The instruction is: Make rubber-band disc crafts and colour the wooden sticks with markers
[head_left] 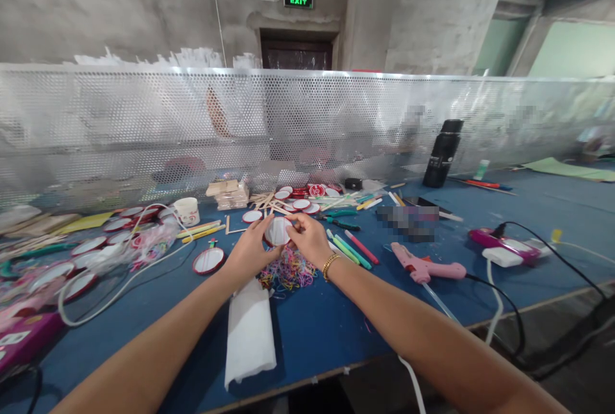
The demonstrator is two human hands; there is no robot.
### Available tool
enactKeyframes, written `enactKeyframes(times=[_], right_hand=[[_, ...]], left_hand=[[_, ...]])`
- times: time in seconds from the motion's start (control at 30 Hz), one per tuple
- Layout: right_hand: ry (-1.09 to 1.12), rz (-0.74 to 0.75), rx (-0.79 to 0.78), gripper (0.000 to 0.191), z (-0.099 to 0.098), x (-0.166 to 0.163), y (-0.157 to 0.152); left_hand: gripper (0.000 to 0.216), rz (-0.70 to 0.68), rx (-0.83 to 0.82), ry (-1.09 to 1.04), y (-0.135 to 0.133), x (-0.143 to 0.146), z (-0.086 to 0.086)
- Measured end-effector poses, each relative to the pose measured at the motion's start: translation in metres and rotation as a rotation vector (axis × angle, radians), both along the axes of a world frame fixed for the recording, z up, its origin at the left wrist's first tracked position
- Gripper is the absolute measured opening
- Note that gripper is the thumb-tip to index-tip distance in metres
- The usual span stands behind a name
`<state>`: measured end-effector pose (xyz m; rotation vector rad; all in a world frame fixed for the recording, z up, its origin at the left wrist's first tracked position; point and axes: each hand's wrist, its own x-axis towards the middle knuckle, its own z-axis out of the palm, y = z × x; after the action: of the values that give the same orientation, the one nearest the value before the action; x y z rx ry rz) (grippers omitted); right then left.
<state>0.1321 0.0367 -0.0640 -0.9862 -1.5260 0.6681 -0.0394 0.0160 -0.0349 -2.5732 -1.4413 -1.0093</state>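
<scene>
Between my two hands is a round white disc with a dark red rim, like a jar lid. My left hand grips its left edge, thumb below and fingers above. At the right edge, the fingers of my right hand pinch the rim; a gold bracelet is on that wrist. Thin lines seem to cross the disc's white face. Just under the hands lies a heap of colourful thin loops, like rubber bands. A folded white cloth or paper lies nearer the table's front edge.
A pink glue gun and a purple power strip with cables lie right. Markers, pliers and wooden sticks lie beyond my hands. A black bottle stands by the perforated metal screen. More lids and a paper cup are left.
</scene>
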Motion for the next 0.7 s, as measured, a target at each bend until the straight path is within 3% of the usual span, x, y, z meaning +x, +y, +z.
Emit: enactKeyframes(times=[0.23,0.5,0.7], right_hand=[[-0.005,-0.003,0.005,0.028,-0.004,0.001,0.003],[0.044,0.026,-0.047,0.029,0.006,0.004,-0.002],[0.044,0.022,-0.027,0.028,0.006,0.002,-0.002]], left_hand=[[0.072,0.009,0.010,0.042,-0.003,0.001,0.003],[0.069,-0.023,0.036,0.093,-0.001,-0.002,0.005],[0.076,-0.026,-0.034,0.051,-0.002,-0.005,0.003]])
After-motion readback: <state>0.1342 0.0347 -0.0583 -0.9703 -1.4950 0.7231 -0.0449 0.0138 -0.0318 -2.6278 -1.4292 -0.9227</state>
